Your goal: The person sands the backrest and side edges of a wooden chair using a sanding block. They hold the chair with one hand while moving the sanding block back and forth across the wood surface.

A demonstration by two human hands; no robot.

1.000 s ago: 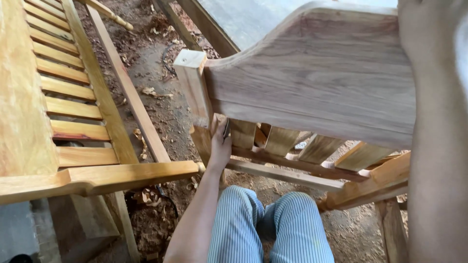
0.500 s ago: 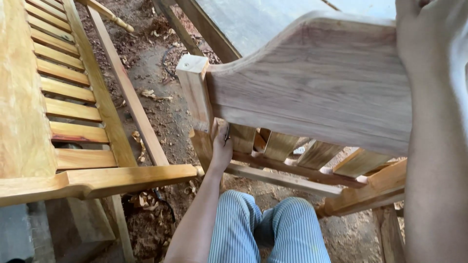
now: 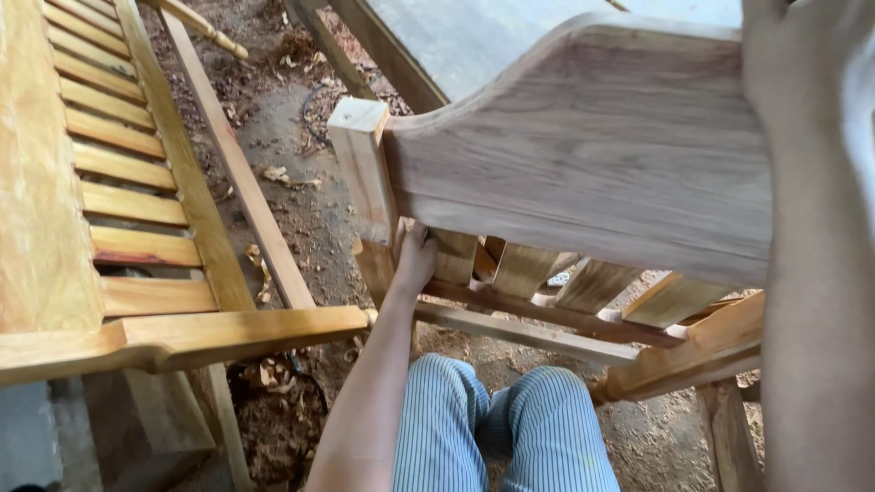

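Left hand [image 3: 415, 260]: fingers tucked under chair backrest [image 3: 592, 155], centre; spread unclear.
Right hand [image 3: 802, 55]: upper right, fingers unseen.
Change: backrest barely shifted.

Beneath you lies a bare brown dirt floor [image 3: 310, 210] strewn with pale wood shavings [image 3: 273, 428]; the varnished slatted wooden bench [image 3: 137, 210] and unfinished wooden chair frame [image 3: 583, 164] stand on it.

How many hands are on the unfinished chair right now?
2: left hand under the backrest by the post; right hand on its top right corner.
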